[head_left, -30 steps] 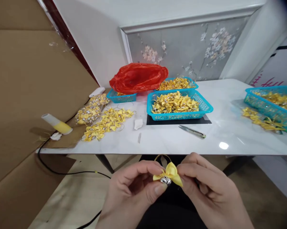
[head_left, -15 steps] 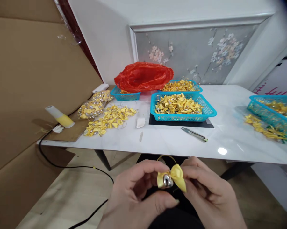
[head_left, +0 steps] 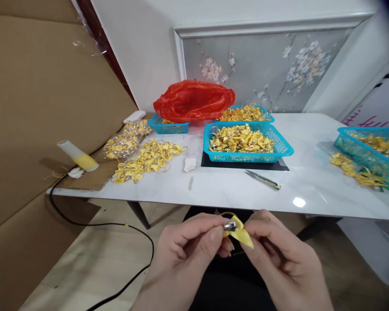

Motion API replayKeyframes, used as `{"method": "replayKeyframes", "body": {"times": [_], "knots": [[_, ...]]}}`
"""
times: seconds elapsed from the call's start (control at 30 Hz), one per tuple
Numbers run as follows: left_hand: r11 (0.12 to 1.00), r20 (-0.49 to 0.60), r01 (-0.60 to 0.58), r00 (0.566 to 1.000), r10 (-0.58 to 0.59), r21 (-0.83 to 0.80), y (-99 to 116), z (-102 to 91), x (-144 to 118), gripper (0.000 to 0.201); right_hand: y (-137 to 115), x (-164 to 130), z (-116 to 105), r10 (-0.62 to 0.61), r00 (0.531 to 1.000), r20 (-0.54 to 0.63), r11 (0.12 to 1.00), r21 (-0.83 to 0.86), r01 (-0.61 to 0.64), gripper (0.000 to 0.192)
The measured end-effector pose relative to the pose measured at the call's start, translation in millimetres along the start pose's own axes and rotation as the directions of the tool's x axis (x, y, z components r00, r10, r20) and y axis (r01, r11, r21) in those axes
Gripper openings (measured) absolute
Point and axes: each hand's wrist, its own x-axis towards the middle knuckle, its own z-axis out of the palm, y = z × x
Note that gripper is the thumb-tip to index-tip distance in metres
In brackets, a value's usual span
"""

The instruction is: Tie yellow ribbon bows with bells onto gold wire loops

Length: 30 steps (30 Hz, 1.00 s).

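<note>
Between my two hands, just in front of the table edge, is a yellow ribbon bow (head_left: 242, 237) with a small silver bell (head_left: 230, 226) and a thin gold-coloured loop behind it. My left hand (head_left: 194, 246) pinches the bow's left side by the bell, thumb and forefinger closed. My right hand (head_left: 278, 248) grips the right side of the bow between thumb and fingertips. The left part of the bow is mostly hidden under my left fingers.
On the white table (head_left: 226, 188) stand a blue basket (head_left: 246, 158) of yellow bows, thread snips (head_left: 263, 179), a pile of bows (head_left: 149, 160) and a red plastic bag (head_left: 194, 101). Another blue basket (head_left: 369, 162) is at right. A yellow-and-white cone (head_left: 77, 156) lies left. A black cable (head_left: 142, 231) crosses the floor.
My left thumb has come up and closed by the bell, where it was lower and apart before. The bell has tilted upward. My right hand still grips the bow.
</note>
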Motion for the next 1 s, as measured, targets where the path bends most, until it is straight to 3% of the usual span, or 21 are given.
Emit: {"method": "replayKeyframes", "body": {"times": [0.23, 0.4, 0.6, 1.0], "knots": [[0.994, 0.064, 0.106, 0.992, -0.106, 0.0, -2, 0.3, 3, 0.018, 0, -4, 0, 0.05, 0.999, 0.002, 0.999, 0.018, -0.05, 0.014], [0.975, 0.07, 0.173, 0.984, -0.164, -0.141, 3, 6.2, 4, 0.016, 1, -5, -2, 0.087, 0.996, 0.031, 0.995, 0.049, -0.089, 0.016], [0.949, 0.063, 0.217, 0.976, -0.208, -0.229, 4, 8.7, 3, 0.013, 1, -1, -4, 0.022, 0.999, 0.042, 1.0, 0.001, -0.022, 0.021], [0.97, 0.059, 0.199, 0.979, -0.193, -0.136, 3, 5.6, 2, 0.016, 4, 1, -12, 0.012, 0.996, 0.087, 0.997, -0.081, -0.005, 0.021]]}}
